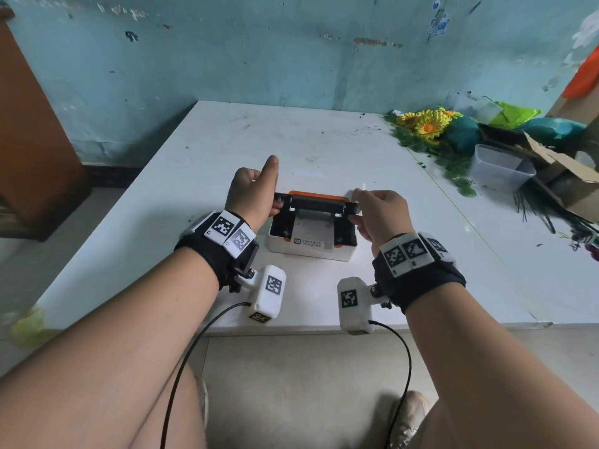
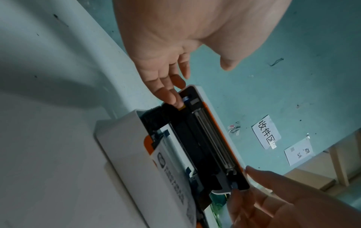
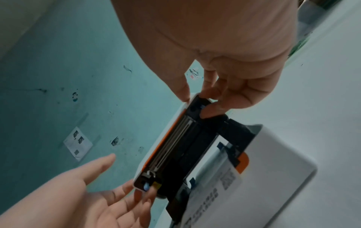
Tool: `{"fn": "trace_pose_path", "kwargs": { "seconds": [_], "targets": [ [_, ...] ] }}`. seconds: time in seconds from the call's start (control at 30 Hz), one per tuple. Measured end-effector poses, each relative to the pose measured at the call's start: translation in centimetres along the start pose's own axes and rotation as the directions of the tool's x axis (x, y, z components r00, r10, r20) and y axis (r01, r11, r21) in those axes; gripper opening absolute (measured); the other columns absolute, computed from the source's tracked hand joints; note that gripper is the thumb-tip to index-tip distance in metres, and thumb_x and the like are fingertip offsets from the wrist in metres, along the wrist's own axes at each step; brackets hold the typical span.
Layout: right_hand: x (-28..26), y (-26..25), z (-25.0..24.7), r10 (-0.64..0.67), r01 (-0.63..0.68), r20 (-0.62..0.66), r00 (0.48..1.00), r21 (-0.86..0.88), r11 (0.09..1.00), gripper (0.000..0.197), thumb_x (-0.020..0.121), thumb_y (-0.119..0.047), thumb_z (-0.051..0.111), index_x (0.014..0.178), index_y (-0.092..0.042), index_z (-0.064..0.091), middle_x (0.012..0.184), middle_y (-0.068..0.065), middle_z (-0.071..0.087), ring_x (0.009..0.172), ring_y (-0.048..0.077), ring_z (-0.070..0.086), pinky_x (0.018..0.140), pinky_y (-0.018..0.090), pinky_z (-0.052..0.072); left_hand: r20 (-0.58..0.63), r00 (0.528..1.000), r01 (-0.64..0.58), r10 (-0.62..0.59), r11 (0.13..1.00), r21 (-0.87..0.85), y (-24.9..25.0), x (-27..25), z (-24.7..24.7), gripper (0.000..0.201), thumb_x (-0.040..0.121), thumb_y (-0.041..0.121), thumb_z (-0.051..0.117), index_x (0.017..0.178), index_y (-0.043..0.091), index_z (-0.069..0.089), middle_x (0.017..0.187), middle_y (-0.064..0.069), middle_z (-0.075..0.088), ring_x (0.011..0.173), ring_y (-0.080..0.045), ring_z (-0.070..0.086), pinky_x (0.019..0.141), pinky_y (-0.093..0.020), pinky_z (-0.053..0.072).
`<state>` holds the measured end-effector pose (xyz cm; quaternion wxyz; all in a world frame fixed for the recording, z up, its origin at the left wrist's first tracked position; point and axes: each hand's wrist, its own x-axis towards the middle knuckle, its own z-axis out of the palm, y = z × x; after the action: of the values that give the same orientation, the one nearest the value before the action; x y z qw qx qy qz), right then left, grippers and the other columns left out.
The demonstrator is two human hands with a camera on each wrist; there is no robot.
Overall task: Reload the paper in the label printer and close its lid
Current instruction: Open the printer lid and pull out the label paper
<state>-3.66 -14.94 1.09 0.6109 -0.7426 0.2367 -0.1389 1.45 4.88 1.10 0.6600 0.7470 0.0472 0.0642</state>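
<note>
A white label printer (image 1: pixel 309 252) sits mid-table with its lid (image 1: pixel 316 204) raised; the lid is black inside with an orange edge. White paper (image 1: pixel 311 233) lies in the open bay, and its printed end hangs over the front rim. My left hand (image 1: pixel 267 205) touches the lid's left end with straight fingers (image 2: pixel 170 95), the thumb held away. My right hand (image 1: pixel 359 210) pinches the lid's right end between thumb and curled fingers (image 3: pixel 210 111). Both wrist views show the lid's metal bar (image 2: pixel 215 138) and the paper beneath it.
The white table (image 1: pixel 194 150) stands against a teal wall. At the right lie artificial sunflowers (image 1: pixel 424 124), a clear plastic tub (image 1: pixel 499 170) and a torn cardboard box (image 1: pixel 570 179). A brown cabinet (image 1: pixel 32 140) stands at the left. A small white strip (image 1: pixel 308 173) lies behind the printer.
</note>
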Motion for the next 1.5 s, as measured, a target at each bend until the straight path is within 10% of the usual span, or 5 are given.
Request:
{"fn": "trace_pose_path", "kwargs": {
  "seconds": [0.5, 0.73, 0.97, 1.17, 1.5],
  "targets": [
    [0.3, -0.2, 0.7, 0.058, -0.047, -0.036, 0.998, 0.248, 0.968, 0.033, 0.089, 0.001, 0.067, 0.118, -0.013, 0.066, 0.083, 0.006, 0.074, 0.081, 0.022, 0.074, 0.097, 0.045, 0.065, 0.003, 0.996, 0.086, -0.087, 0.993, 0.083, -1.2, -0.9, 0.6, 0.046, 0.08, 0.039, 0.052, 0.12, 0.016, 0.052, 0.108, -0.004, 0.064, 0.102, -0.031, 0.071, 0.089, -0.053, 0.063],
    [1.0, 0.2, -0.2, 0.099, -0.104, 0.034, 0.994, 0.194, 0.976, 0.042, 0.099, -0.016, 0.075, 0.134, -0.021, 0.051, 0.095, 0.007, 0.071, 0.061, 0.009, 0.06, 0.053, 0.021, 0.047, 0.054, 0.998, 0.001, -0.02, 0.938, 0.346, -2.6, -0.5, 0.8, 0.005, 0.09, 0.018, 0.056, 0.092, 0.021, 0.06, 0.113, -0.011, 0.066, 0.081, -0.024, 0.058, 0.063, -0.03, 0.04],
    [1.6, 0.7, -0.3, 0.122, -0.148, 0.133, 0.984, 0.21, 0.966, 0.036, 0.1, -0.018, 0.074, 0.08, -0.02, 0.044, 0.081, 0.01, 0.066, 0.055, 0.013, 0.054, 0.052, 0.025, 0.042, 0.152, 0.988, -0.085, 0.015, 0.883, 0.462, -4.2, 0.3, -0.4, 0.013, 0.093, 0.015, 0.073, 0.104, 0.016, 0.066, 0.121, -0.001, 0.06, 0.114, -0.02, 0.057, 0.091, -0.026, 0.038],
    [1.0, 0.6, 0.4, 0.011, -0.05, 0.127, 0.992, 0.305, 0.951, 0.04, 0.098, -0.005, 0.073, 0.08, -0.021, 0.041, 0.088, 0.016, 0.066, 0.072, 0.022, 0.071, 0.061, 0.025, 0.059, 0.162, 0.987, -0.074, 0.003, 0.899, 0.432, -4.4, 0.2, -0.7, 0.023, 0.087, 0.017, 0.082, 0.096, 0.023, 0.063, 0.12, -0.003, 0.056, 0.118, -0.026, 0.059, 0.103, -0.036, 0.049],
    [0.4, 0.2, 1.5, -0.113, 0.02, 0.228, 0.967, 0.377, 0.926, 0.028, 0.091, 0.001, 0.078, 0.096, -0.016, 0.056, 0.096, 0.018, 0.06, 0.09, 0.029, 0.06, 0.077, 0.036, 0.052, 0.138, 0.986, -0.146, 0.096, 0.899, 0.413, -4.8, -0.2, 0.2, 0.026, 0.084, 0.013, 0.084, 0.097, 0.01, 0.063, 0.102, 0.005, 0.062, 0.105, -0.019, 0.058, 0.083, -0.027, 0.04]
  ]
}}
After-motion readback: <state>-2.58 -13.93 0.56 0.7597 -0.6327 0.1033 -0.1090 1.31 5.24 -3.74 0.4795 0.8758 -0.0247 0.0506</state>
